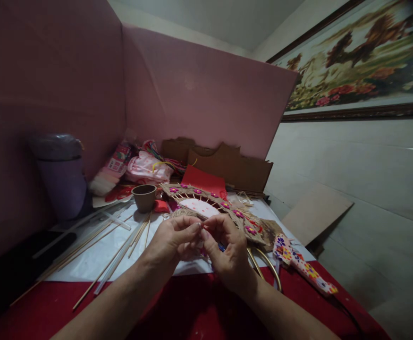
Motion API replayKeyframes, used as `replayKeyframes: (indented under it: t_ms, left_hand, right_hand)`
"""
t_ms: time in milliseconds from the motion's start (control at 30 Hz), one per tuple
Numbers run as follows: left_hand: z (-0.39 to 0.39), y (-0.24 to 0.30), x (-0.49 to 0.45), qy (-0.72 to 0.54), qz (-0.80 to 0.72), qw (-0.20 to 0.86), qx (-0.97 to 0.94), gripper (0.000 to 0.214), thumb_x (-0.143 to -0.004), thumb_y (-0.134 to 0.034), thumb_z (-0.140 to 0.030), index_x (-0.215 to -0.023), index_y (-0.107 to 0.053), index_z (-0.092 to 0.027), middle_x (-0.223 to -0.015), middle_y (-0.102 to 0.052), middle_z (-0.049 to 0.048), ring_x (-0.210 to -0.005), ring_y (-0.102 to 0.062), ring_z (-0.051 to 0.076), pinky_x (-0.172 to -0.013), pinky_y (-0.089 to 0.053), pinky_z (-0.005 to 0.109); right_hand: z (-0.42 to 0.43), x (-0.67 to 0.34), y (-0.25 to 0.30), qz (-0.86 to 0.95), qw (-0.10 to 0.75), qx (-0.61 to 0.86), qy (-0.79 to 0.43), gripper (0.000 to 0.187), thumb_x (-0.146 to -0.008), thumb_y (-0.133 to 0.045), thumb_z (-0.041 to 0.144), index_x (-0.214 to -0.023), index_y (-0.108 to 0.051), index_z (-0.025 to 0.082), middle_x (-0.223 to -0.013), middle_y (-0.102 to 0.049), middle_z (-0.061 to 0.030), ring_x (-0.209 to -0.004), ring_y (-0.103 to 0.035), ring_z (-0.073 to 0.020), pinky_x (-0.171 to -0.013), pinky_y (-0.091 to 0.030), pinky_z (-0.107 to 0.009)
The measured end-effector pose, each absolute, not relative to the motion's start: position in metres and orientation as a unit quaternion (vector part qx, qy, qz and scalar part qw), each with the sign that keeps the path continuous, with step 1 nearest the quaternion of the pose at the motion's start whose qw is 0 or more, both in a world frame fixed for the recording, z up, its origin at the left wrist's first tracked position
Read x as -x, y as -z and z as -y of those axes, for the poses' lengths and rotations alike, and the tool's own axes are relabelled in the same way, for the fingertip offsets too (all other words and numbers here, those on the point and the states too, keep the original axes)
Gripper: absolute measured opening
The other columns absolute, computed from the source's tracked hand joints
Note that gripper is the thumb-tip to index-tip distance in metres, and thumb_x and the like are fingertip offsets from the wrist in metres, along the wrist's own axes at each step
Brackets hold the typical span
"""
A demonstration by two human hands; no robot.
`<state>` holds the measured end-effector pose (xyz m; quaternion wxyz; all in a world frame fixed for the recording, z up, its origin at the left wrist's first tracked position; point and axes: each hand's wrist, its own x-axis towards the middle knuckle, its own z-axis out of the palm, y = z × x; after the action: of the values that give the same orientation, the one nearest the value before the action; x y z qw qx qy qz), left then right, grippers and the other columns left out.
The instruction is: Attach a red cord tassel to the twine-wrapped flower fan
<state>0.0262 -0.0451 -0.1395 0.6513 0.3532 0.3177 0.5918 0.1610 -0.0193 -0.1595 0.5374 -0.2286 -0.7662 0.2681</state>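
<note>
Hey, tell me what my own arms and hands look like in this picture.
Your left forearm and right forearm are bare, with no sleeve, watch or bracelet showing. Your left hand and right hand are ungloved. I see no cables or clear markings on them. I can't tell whether the fingers wear a ring or polish.

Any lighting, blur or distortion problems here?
Head view: dim, with the purple container in shade and a dark shadow on the red cloth; head view: wide-angle stretch toward the edges; head view: fine detail where left hand meets right hand is unclear.
</note>
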Motion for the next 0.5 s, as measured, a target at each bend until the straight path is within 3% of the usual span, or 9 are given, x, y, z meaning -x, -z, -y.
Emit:
replayKeyframes:
  t_ms: [500]
  left_hand:
    - [0.0443,0.1436,-0.0257,-0.593,-0.321,0.653,-0.344,0.024,-0.059,-0.081,-0.023,-0.069,-0.064,-0.010,-0.054,-0.056,0.0000,-0.042,-0.045,0.005,-0.040,-0.030,0.016]
  right_hand:
    - [0.0159,-0.1589,0.1582,0.762,0.530,0.259,-0.269,0.007,-0.085,-0.053,0.022,-0.081,-0.054,0.017,-0.068,-0.058,-0.0021,-0.057,-0.057,-0.0140,-0.053,-0.048,-0.027]
